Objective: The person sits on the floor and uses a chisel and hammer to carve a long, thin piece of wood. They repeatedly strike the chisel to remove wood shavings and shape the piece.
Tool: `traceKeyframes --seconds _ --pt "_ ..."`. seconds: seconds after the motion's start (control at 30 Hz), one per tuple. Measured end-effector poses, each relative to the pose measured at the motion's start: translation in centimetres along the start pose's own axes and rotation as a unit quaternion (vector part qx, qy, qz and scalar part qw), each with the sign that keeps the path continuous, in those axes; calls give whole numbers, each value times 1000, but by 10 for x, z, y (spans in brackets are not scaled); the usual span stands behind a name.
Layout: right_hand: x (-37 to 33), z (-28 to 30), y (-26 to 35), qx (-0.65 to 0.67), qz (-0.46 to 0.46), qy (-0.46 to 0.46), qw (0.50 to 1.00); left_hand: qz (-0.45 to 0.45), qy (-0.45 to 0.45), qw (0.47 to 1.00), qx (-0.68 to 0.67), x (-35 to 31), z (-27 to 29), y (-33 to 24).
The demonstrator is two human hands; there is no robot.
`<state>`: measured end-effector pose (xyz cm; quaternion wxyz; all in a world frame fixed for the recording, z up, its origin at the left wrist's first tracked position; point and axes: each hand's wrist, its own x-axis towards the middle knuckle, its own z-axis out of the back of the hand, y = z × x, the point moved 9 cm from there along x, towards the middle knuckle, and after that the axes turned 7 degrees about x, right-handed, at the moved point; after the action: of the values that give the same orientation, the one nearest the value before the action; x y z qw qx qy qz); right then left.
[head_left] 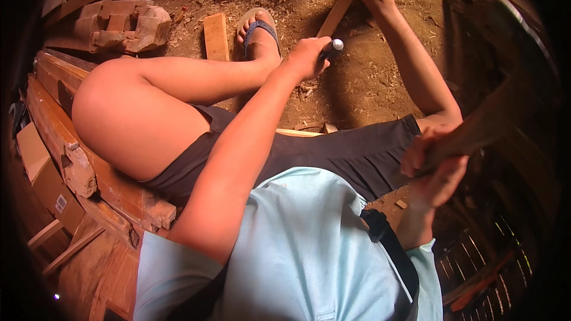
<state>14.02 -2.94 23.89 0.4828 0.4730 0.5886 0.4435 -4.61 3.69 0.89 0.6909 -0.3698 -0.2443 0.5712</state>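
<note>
Left hand [306,56] gripping a metal-capped chisel [332,47] upper centre, set to a wooden slat [334,15]; right hand [434,166] clutching a wooden mallet handle [493,119] at right; woven basket [482,261] lower right, contents unclear.

The tool in my left grip [306,56] is dark along the handle with a shiny silver cap [336,44], and beyond it lies a pale tan strip of wood [334,15] on reddish-brown, sawdust-flecked dirt floor [357,83]. My right grip [431,163] closes on a mid-brown wooden piece [482,128]. Between the two grips my shorts [339,151] are black and my shirt [303,249] pale blue with a black strap [392,249]; past the left grip, my sandal [259,27] is grey-blue with a cream sole.
</note>
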Motion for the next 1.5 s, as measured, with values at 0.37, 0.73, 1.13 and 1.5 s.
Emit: traceKeyframes --seconds 0.37,0.73,1.13,1.5 --pt "0 -5 -14 -110 -17 33 993 16 34 999 8 -3 -2 -9" --pt "-25 -2 -103 -146 -218 82 961 -9 6 1000 16 -3 -9 -9" --pt "-10 -7 -56 -44 -35 23 998 -7 -14 1000 8 2 -8 1" --pt "0 -28 18 113 -39 27 992 10 13 1000 -19 -1 -5 2"
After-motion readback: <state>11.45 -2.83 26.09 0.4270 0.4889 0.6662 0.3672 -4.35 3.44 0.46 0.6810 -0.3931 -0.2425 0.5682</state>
